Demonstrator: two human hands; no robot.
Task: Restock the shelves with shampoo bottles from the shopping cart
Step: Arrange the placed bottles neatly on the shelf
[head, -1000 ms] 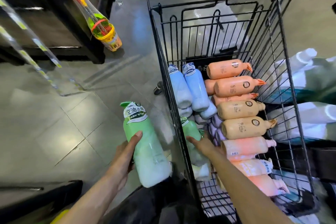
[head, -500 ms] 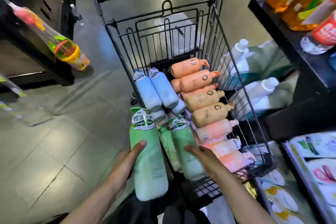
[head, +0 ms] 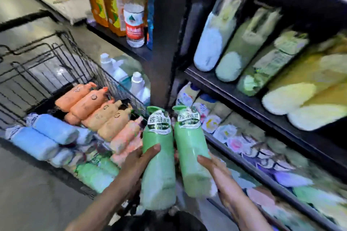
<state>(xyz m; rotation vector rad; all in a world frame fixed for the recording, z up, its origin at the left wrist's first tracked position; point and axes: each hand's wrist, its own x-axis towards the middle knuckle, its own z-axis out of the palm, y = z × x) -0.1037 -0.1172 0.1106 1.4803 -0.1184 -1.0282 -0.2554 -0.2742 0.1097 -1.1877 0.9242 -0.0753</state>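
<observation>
Holding one tall green plastic shampoo bottle apiece, the left hand grips the left bottle and the right hand the right bottle, between wire shopping cart and black shelves; smooth, rigid, probably heavy, best grasped mid-body.

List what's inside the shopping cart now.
Lying in the shopping cart: orange bottles, blue bottles, a green bottle. The layers beneath are covered.

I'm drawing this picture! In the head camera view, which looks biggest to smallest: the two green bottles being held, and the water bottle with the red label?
1. The two green bottles, left one and right one: alike, and nearest the camera.
2. Water bottle: looks smaller, but it is farther off.
</observation>
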